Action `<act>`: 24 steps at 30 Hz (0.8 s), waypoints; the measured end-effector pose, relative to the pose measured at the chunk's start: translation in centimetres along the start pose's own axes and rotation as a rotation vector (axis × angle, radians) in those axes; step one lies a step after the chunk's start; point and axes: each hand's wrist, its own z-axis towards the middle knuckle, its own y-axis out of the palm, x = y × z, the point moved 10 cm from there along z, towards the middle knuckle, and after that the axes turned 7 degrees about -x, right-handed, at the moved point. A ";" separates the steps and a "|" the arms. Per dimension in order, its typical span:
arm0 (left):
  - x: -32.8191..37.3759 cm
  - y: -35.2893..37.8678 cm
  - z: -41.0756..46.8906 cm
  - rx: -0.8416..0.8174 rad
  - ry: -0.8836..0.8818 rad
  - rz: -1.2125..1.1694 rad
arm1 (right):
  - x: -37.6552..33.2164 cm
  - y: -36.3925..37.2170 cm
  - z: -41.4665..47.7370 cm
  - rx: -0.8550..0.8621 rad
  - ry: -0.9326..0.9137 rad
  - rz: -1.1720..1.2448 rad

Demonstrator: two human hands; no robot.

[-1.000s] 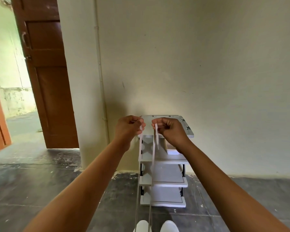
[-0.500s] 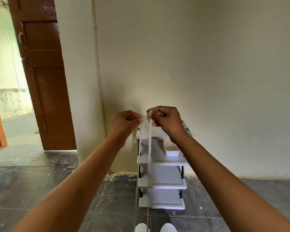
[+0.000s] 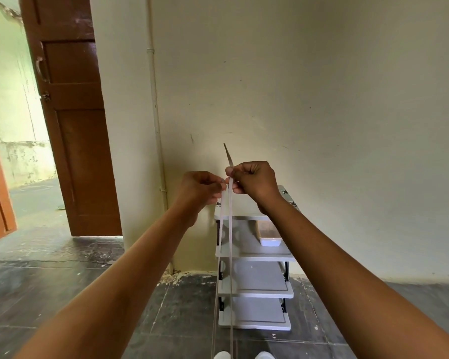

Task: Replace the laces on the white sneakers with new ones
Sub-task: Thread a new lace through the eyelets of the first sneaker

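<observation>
Pale lace (image 3: 230, 229) taut (two strands), white sneaker toes (image 3: 222, 355) below

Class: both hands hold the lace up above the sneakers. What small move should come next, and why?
Probably pull up the strand in the left hand a little, to even the ends. The tip of the lace sticks up above the right hand; none shows above the left, and both strands run straight down toward the sneakers.

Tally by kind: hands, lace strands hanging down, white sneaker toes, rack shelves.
Hands: 2, left hand and right hand
Lace strands: 2
Sneaker toes: 2
Rack shelves: 4
Total: 10
</observation>
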 end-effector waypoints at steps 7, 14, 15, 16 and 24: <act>-1.7 -0.2 -0.4 0.002 -0.033 0.027 | 2.1 0.5 -0.8 -0.011 0.072 0.050; -9.9 0.7 -2.2 -0.015 -0.198 0.062 | 10.6 1.9 -4.0 -0.075 0.216 -0.104; -11.2 0.8 -2.5 -0.018 -0.212 0.076 | 12.2 2.0 -4.7 -0.090 0.250 -0.124; -13.4 1.2 -3.0 -0.022 -0.242 0.088 | 14.7 2.3 -5.9 -0.107 0.303 -0.133; -29.0 4.5 -8.4 -0.215 -0.474 0.373 | 32.4 4.7 -16.6 -0.349 0.761 -0.292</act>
